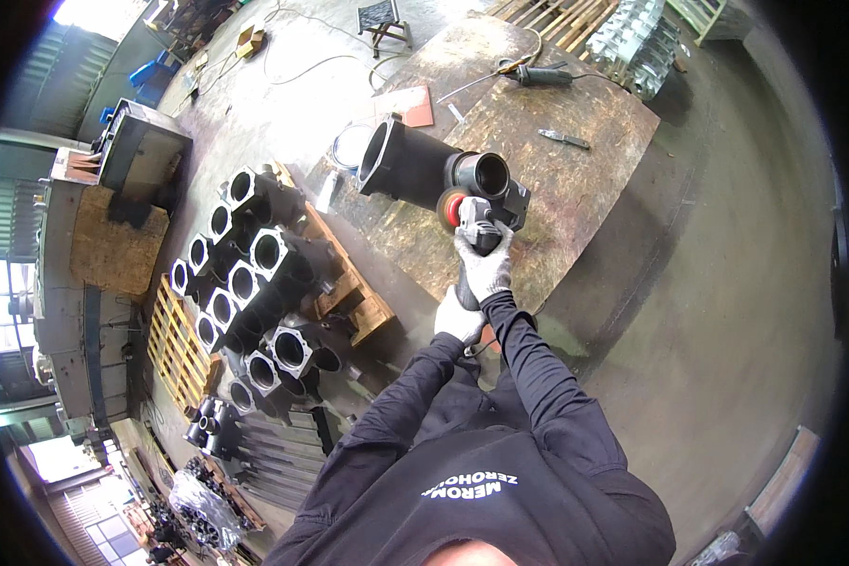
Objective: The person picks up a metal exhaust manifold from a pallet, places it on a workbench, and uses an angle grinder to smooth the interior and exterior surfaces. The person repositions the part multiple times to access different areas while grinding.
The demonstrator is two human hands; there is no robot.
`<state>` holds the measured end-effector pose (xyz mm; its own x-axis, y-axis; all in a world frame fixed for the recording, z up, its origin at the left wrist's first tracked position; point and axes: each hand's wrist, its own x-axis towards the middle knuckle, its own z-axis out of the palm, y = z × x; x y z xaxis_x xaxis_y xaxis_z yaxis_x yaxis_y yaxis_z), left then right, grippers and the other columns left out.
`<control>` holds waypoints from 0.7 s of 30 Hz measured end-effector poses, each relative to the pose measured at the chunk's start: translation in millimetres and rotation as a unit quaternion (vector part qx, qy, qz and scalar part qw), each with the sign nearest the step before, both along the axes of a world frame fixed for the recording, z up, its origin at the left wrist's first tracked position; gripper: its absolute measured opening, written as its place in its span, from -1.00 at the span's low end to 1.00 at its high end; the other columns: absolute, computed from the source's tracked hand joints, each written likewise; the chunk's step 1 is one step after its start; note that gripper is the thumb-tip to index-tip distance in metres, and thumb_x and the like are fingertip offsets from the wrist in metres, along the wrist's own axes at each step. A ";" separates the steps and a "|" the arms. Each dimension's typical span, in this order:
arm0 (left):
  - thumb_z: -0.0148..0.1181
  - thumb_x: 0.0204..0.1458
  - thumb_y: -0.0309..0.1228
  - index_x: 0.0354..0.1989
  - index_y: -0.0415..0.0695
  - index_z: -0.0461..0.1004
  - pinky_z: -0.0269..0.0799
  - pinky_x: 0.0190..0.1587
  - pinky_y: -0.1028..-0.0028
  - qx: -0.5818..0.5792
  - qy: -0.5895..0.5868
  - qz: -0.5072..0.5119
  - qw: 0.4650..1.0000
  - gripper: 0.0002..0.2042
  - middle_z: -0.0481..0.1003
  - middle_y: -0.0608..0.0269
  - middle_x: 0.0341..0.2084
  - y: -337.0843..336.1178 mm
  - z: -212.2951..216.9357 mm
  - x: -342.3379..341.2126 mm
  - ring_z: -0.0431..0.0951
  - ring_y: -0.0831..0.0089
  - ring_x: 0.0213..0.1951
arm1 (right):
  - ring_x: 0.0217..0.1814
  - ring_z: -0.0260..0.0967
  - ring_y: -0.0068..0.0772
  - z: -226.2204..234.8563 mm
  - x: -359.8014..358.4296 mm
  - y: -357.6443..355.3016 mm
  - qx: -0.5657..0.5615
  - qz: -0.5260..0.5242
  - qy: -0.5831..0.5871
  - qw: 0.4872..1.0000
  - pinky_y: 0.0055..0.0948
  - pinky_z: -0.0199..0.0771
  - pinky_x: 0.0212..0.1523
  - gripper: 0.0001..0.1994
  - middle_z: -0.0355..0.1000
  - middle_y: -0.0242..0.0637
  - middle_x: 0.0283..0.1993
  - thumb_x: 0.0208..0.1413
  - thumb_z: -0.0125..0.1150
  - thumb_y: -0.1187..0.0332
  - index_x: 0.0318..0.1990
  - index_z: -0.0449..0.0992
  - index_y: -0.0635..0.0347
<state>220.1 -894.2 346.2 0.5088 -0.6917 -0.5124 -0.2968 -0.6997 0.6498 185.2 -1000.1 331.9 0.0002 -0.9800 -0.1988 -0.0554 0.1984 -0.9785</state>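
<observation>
Both gloved hands are closed around a black angle grinder (479,233) with a red and brown disc (451,209). My right hand (488,268) wraps the grinder's body just behind its head. Lower down, nearer to me, my left hand (459,320) holds the rear handle. A large black pipe casting (410,168) lies on the wooden table, its wide flanged mouth to the left and a round branch opening on the right. The disc is at the casting's near side, below the branch; whether it touches cannot be made out.
On the worn wooden tabletop (528,203) lie another corded power tool (541,75), a small knife-like tool (564,140) and a red flat sheet (406,106). Several similar castings (272,250) crowd wooden pallets on the left. A folding stool (383,25) stands beyond the table.
</observation>
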 end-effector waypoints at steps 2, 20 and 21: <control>0.32 -0.14 -0.30 0.02 -0.24 0.38 0.47 0.02 0.20 -0.009 0.004 -0.002 1.000 -0.48 0.57 -0.25 -0.15 0.3 -0.6 -0.8 0.60 -0.09 -0.01 | 0.12 0.41 -0.24 -2.2 -0.9 -0.7 -0.001 0.004 -0.037 0.999 -0.24 0.43 0.17 -0.20 0.41 -0.06 0.10 -0.07 0.60 0.25 0.26 0.17 0.16; 0.34 -0.14 -0.19 -0.05 -0.22 0.37 0.47 -0.02 0.11 -0.055 -0.008 0.001 0.998 -0.49 0.57 -0.29 -0.20 8.0 -21.3 -5.0 0.59 -0.18 -0.06 | 0.11 0.43 -0.27 -5.4 -7.0 2.5 -0.002 0.005 -0.037 0.999 -0.27 0.47 0.12 -0.20 0.41 -0.07 0.11 -0.07 0.59 0.31 0.26 0.15 0.15; 0.36 -0.13 -0.14 -0.05 -0.22 0.37 0.47 -0.02 0.11 -0.063 -0.006 -0.004 0.998 -0.46 0.57 -0.29 -0.19 8.2 -23.8 -6.3 0.58 -0.18 -0.04 | 0.10 0.46 -0.20 -8.1 -8.4 2.8 -0.001 0.008 -0.017 1.000 -0.24 0.48 0.11 -0.19 0.43 -0.04 0.10 -0.08 0.60 0.24 0.26 0.15 0.15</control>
<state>213.8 -886.0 322.4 0.5084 -0.7548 -0.4145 -0.3110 -0.6098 0.7289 176.7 -997.3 323.8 0.0221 -0.9804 -0.1960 -0.0246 0.1954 -0.9804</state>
